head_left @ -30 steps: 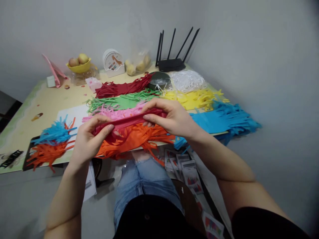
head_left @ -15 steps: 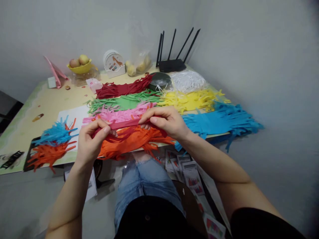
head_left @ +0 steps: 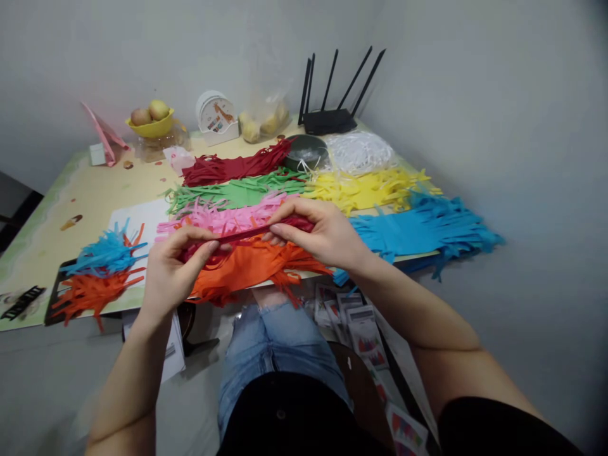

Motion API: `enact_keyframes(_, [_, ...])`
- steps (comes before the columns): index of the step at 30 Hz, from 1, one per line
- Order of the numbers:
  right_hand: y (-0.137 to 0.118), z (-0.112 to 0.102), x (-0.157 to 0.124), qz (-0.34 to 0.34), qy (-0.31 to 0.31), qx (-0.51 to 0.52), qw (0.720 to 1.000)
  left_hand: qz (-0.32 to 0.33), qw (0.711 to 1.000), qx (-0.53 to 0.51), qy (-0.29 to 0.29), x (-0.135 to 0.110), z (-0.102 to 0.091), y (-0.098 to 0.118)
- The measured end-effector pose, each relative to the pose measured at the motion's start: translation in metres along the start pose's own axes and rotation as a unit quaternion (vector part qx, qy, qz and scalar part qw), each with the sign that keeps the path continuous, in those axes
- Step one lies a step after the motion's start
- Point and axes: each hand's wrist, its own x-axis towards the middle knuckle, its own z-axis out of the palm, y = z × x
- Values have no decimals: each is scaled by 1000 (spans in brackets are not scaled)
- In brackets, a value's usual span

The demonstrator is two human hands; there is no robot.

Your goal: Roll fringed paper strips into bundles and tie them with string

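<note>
Between my two hands a red fringed paper strip (head_left: 244,235) is pulled into a narrow, taut band. My left hand (head_left: 178,259) pinches its left end, with thumb and fingers pressed together. At the other end my right hand (head_left: 313,231) grips it the same way, and some red fringe shows behind the fingers. Just beneath lies an orange fringed bundle (head_left: 242,272). Pink fringed paper (head_left: 213,218) lies right behind my hands, then a green bundle (head_left: 242,193) and a dark red one (head_left: 232,168). To the right are yellow (head_left: 370,190) and blue (head_left: 399,234) bundles.
Small blue (head_left: 102,250) and orange (head_left: 92,291) tassels lie at the left over a dark tray. Behind stand a black router (head_left: 330,120), a dark green bowl (head_left: 306,149), white strands (head_left: 361,152) and a yellow fruit bowl (head_left: 151,128). Printed packets (head_left: 363,332) are below the table's edge.
The red strip has gone from a flat, wider band to a narrower, gathered one between my hands. My hands stay in nearly the same place.
</note>
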Motion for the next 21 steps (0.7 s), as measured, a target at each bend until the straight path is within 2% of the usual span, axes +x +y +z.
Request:
enact_keyframes(2, [2, 1, 0, 33, -13, 86, 996, -42, 997, -62, 8, -1, 0, -1])
enact_keyframes(5, [5, -1, 3, 53, -25, 159, 986, -75, 988, -136, 12, 1, 1, -1])
enact_keyframes(11, [8, -8, 10, 47, -69, 204, 975, -106, 974, -199, 16, 7, 4, 1])
enact_keyframes(16, [12, -8, 14, 33, -76, 176, 981, -67, 981, -181, -4, 3, 4, -10])
enact_keyframes(19, [14, -5, 14, 48, -49, 169, 983, -6, 994, -107, -17, -1, 1, -12])
enact_keyframes(21, [13, -3, 12, 27, -26, 127, 991, 22, 997, -46, -57, -2, -4, -7])
